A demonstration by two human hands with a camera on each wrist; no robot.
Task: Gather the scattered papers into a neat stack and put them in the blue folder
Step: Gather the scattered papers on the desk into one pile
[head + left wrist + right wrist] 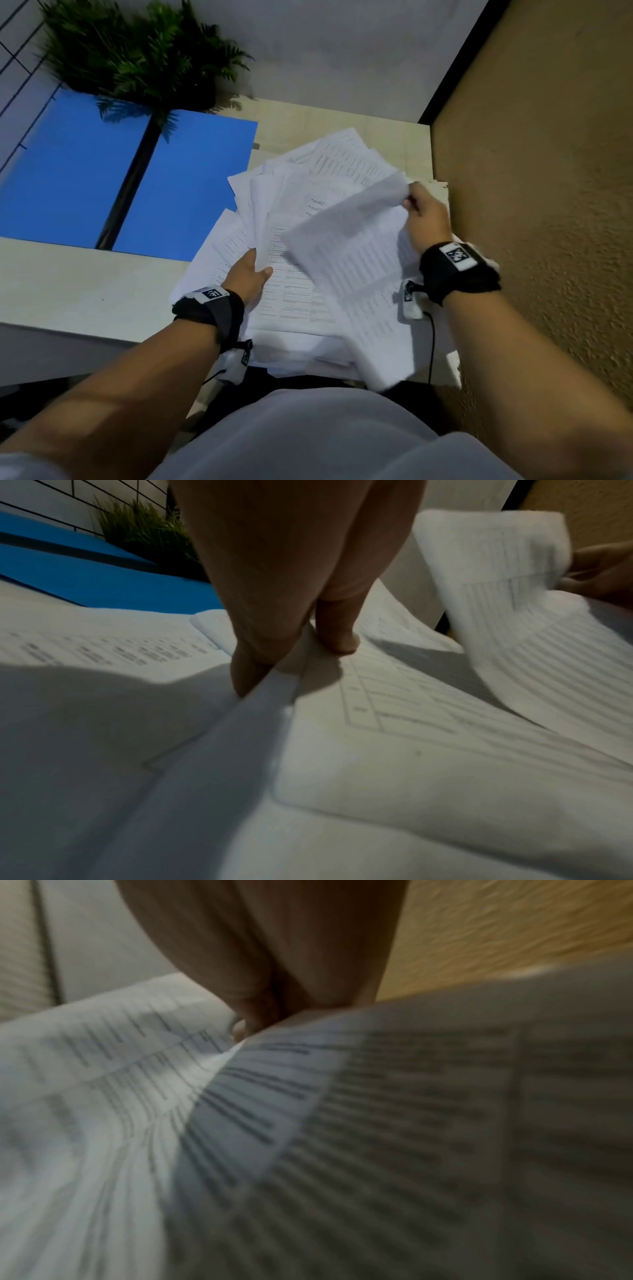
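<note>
The blue folder [191, 192] lies open on the table's left side; it shows again in the left wrist view [103, 585]. Several printed papers [318, 178] are fanned in a loose pile to its right. My left hand [253, 274] grips the pile's left edge, with the thumb [337, 634] on top and a finger [245, 672] under the sheets. My right hand [419, 209] pinches the far corner of one sheet [356, 260] and holds it lifted and curved above the pile. The right wrist view is blurred; there my right hand [245, 1027] holds that sheet [377, 1123].
A potted fern [137, 61] stands at the back, at the folder's far edge. An ochre textured wall [548, 171] runs close along the right of the papers. Bare table top [85, 291] shows in front of the folder. The pile overhangs the table's near edge.
</note>
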